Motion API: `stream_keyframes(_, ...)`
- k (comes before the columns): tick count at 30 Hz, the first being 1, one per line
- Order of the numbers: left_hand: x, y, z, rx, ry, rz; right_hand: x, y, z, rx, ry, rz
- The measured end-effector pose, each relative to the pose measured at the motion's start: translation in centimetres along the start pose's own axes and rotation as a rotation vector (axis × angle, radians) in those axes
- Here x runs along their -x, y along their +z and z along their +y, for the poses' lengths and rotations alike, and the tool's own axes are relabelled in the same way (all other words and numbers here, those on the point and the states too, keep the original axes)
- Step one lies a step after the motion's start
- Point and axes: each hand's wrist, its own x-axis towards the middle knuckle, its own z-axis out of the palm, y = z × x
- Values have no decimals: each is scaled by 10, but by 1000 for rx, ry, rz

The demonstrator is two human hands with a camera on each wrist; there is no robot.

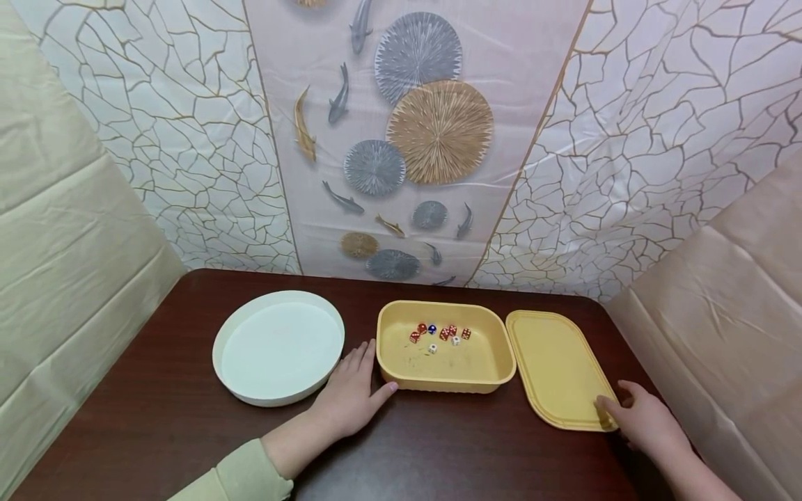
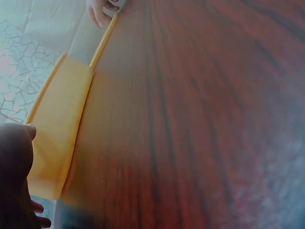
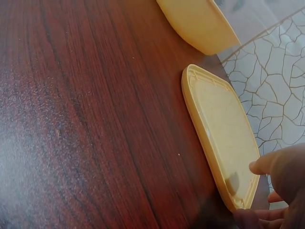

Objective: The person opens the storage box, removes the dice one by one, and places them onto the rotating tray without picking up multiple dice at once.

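Observation:
A yellow rectangular tub [image 1: 446, 381] stands on the table with several small dice [image 1: 444, 334] inside, red, white and one blue. At its left end my left hand [image 1: 348, 395] rests with fingers extended along the wall and the thumb at the near corner. To the right of the tub lies its flat yellow lid [image 1: 557, 369]. My right hand [image 1: 648, 421] is at the lid's near right corner. In the right wrist view the thumb [image 3: 269, 162] hovers above the lid, casting a shadow, while the other fingers are at the edge.
A round white tray [image 1: 278, 348] with a low rim stands left of the tub, close to my left fingers. All this sits on a dark brown wooden table [image 1: 451, 445]. Patterned cloth [image 1: 376, 209] hangs behind, with beige cloth at both sides.

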Motion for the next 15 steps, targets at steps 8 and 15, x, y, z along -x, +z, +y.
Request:
stream_keyframes(8,-1,0,4,8,1,-9,2,-5,3,118,-84,124)
stream_keyframes(15,0,0,6,29,-11,-1,4,-8,-7,103,-109,188)
